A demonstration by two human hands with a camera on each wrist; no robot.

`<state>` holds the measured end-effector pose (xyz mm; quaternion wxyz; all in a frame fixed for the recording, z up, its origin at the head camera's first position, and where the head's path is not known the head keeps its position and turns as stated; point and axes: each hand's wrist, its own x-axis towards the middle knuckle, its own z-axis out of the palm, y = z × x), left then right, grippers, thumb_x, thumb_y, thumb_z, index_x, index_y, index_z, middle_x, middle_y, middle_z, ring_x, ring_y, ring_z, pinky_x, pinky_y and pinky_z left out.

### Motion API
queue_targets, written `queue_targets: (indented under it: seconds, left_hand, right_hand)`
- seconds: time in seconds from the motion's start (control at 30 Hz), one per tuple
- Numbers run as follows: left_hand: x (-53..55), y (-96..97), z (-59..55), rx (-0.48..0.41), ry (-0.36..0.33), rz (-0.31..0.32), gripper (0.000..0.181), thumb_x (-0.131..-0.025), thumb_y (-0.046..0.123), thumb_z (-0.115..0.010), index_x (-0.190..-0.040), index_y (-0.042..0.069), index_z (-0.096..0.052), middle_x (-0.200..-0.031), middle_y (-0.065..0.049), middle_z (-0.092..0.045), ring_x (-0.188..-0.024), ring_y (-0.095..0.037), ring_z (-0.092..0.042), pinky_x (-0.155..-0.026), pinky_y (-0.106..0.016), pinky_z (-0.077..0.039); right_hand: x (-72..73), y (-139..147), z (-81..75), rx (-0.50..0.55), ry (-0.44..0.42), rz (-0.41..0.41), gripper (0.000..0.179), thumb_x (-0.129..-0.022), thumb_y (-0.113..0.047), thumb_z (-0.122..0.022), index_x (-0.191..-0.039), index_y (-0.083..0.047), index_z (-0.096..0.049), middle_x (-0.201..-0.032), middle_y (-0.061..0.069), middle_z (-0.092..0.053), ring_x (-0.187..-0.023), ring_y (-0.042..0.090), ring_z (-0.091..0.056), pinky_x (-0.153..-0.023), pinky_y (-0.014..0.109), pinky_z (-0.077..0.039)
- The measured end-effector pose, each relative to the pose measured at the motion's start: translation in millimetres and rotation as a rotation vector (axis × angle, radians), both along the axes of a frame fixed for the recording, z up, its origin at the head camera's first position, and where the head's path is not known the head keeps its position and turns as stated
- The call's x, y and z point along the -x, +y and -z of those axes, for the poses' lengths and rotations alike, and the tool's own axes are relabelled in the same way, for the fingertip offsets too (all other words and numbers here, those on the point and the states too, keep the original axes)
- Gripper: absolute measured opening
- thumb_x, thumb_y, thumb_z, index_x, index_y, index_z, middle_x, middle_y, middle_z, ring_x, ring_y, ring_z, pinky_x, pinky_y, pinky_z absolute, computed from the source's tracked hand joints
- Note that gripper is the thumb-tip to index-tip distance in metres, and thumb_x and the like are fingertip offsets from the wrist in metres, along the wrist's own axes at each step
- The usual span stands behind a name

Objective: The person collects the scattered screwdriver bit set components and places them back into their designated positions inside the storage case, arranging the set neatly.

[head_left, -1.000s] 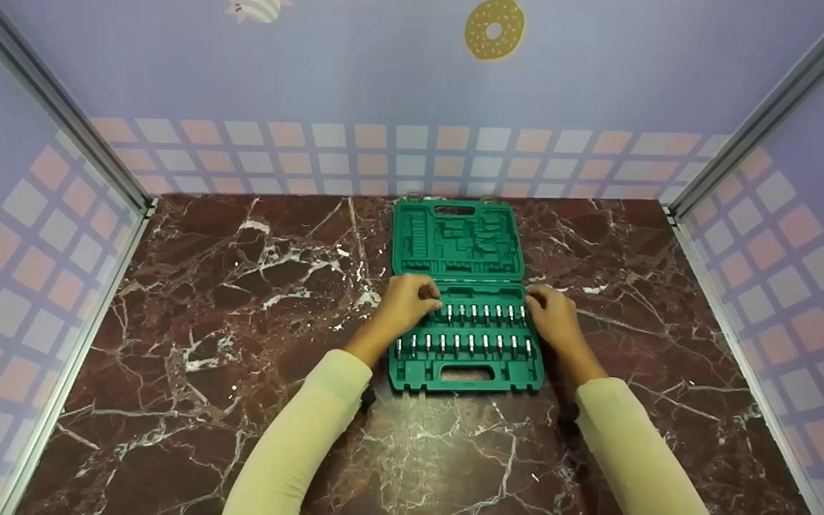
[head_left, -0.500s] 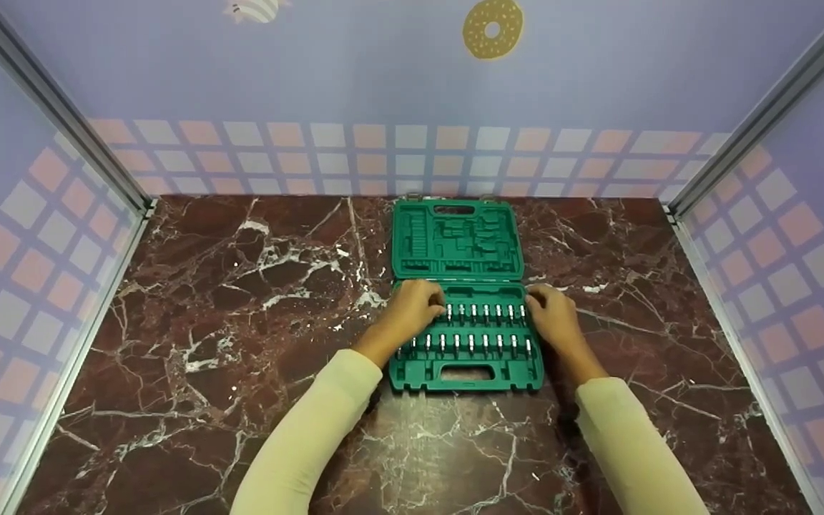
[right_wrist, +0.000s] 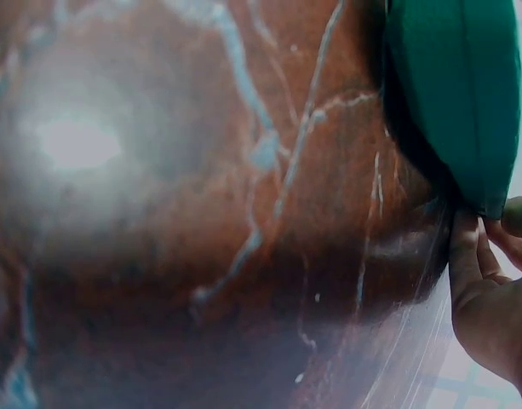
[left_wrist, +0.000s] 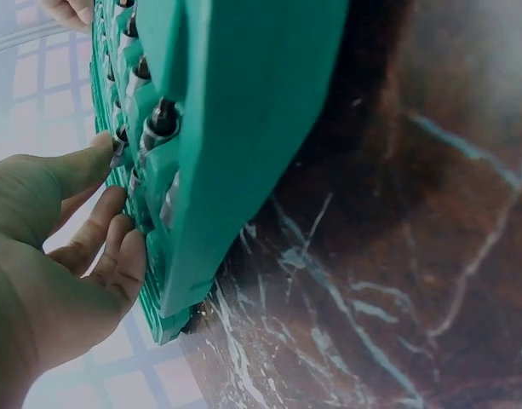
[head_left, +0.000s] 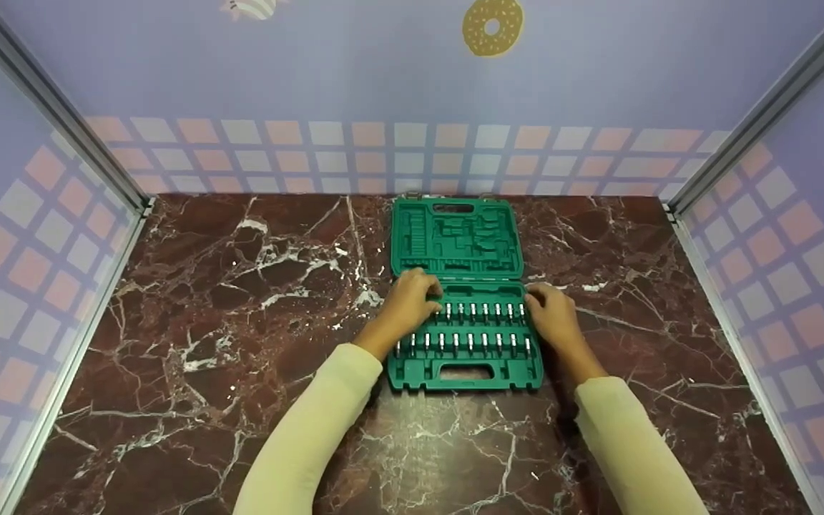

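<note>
An open green tool case (head_left: pixel 466 290) lies on the marble-patterned table, holding two rows of silver bit sockets (head_left: pixel 471 343). My left hand (head_left: pixel 406 304) is over the left end of the upper row. In the left wrist view, its thumb and forefinger pinch a bit socket (left_wrist: pixel 119 146) at that end, while the other fingers bend against the green tray. My right hand (head_left: pixel 555 315) grips the right edge of the case, thumb on top; the right wrist view has its fingers (right_wrist: pixel 467 247) low against the case's side.
The moulded lid (head_left: pixel 455 239) is folded back flat behind the tray, near the back wall (head_left: pixel 254 86). Side walls (head_left: pixel 33 243) with printed squares stand left and right. The dark red marbled table (head_left: pixel 254 343) spreads around the case.
My left hand shifted right along the upper row, then slightly back left and away from me. My right hand stays on the case edge, and the case has not moved.
</note>
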<state>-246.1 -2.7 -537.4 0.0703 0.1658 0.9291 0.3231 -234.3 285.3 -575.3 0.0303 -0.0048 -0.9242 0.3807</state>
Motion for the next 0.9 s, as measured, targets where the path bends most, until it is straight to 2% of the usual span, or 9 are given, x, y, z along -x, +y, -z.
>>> queue_targets:
  seconds: [0.17, 0.5, 0.77, 0.9]
  left_hand:
    - [4.9, -1.5, -1.4, 0.042, -0.044, -0.004, 0.026, -0.09, 0.02, -0.08, -0.114, 0.009, -0.075, -0.115, -0.009, -0.066, -0.114, -0.028, -0.059, -0.097, -0.043, -0.054]
    - [14.2, -3.9, -1.1, 0.025, -0.08, 0.03, 0.024, -0.089, 0.019, -0.082, -0.109, 0.008, -0.074, -0.107, -0.011, -0.062, -0.104, -0.028, -0.055, -0.092, -0.044, -0.052]
    - [13.1, -3.4, -1.3, 0.011, -0.058, 0.038, 0.02, -0.09, 0.016, -0.081, -0.105, 0.007, -0.073, -0.102, -0.011, -0.061, -0.094, -0.026, -0.056, -0.085, -0.043, -0.053]
    - [10.9, -2.7, -0.1, -0.006, -0.041, 0.034, 0.02, -0.09, 0.016, -0.081, -0.106, 0.006, -0.075, -0.102, -0.01, -0.062, -0.094, -0.026, -0.056, -0.085, -0.044, -0.054]
  right_hand:
    - [0.3, -1.3, -0.9, -0.006, 0.003, -0.005, 0.026, -0.102, -0.01, -0.062, -0.123, 0.004, -0.069, -0.127, 0.026, -0.069, -0.121, 0.044, -0.063, -0.102, 0.058, -0.05]
    - [1.6, -1.6, -1.7, 0.0, -0.002, 0.0, 0.024, -0.102, -0.009, -0.061, -0.122, 0.003, -0.07, -0.128, 0.024, -0.069, -0.122, 0.042, -0.063, -0.103, 0.057, -0.049]
    - [0.5, -0.7, 0.0, 0.006, 0.02, -0.004, 0.023, -0.102, -0.008, -0.062, -0.12, 0.003, -0.071, -0.122, 0.024, -0.071, -0.113, 0.041, -0.066, -0.096, 0.057, -0.052]
    - [0.6, 1.3, -0.2, -0.002, 0.027, -0.009, 0.023, -0.101, -0.008, -0.063, -0.119, 0.004, -0.071, -0.121, 0.025, -0.071, -0.113, 0.042, -0.066, -0.096, 0.057, -0.052]
